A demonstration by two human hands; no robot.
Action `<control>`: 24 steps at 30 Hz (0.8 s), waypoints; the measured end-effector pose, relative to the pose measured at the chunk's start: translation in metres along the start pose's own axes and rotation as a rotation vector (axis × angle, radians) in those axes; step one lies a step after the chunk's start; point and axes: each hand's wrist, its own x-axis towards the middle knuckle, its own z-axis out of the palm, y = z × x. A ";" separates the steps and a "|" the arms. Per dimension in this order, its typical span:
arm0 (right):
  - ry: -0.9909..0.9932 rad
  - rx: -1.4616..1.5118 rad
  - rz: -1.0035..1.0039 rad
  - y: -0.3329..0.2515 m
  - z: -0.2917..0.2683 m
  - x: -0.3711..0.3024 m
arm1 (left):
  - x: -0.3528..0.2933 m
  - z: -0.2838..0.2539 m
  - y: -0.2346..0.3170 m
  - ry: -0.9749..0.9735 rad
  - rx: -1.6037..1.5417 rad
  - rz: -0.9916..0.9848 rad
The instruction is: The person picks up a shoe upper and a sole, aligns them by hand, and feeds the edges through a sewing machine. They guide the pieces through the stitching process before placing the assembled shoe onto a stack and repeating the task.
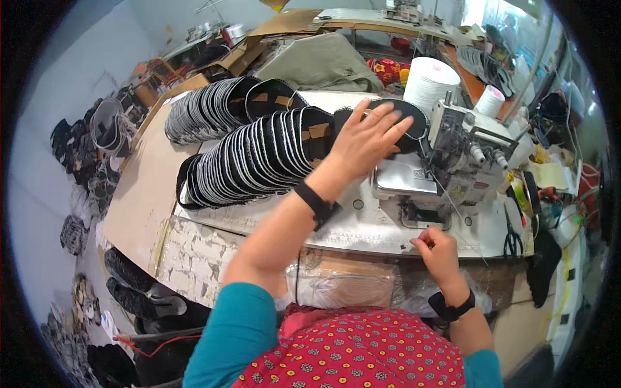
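My left hand (369, 139) lies with fingers spread over a black sole-shaped piece (414, 119) with a pale stitched edge, just left of the overlock sewing machine (475, 152). Its palm hides part of the piece. Beside my left wrist, a long row of black sole-shaped pieces with white edging (252, 152) leans in overlapping layers. Behind it lies a second such row (210, 107). My right hand (440, 255) is at the table's front edge, below the machine, thumb and fingers pinched together. Whatever is between those fingertips is too small to make out.
A large white thread cone (432, 83) and a smaller cone (490, 101) stand behind the machine. Scissors (513, 236) hang at the table's right end. Dark shoe pieces (132, 284) are heaped at lower left. A grey cloth (317, 61) covers something beyond the table.
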 end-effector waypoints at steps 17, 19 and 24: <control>0.811 -0.259 0.288 0.124 -0.216 -0.031 | -0.144 -0.048 -0.064 -0.991 0.516 -0.115; 0.989 -0.360 0.417 0.186 -0.287 -0.062 | -0.135 -0.046 -0.057 -1.033 0.574 -0.143; 0.890 -0.545 0.598 0.274 -0.376 -0.127 | -0.092 -0.071 0.016 -0.736 0.384 -0.228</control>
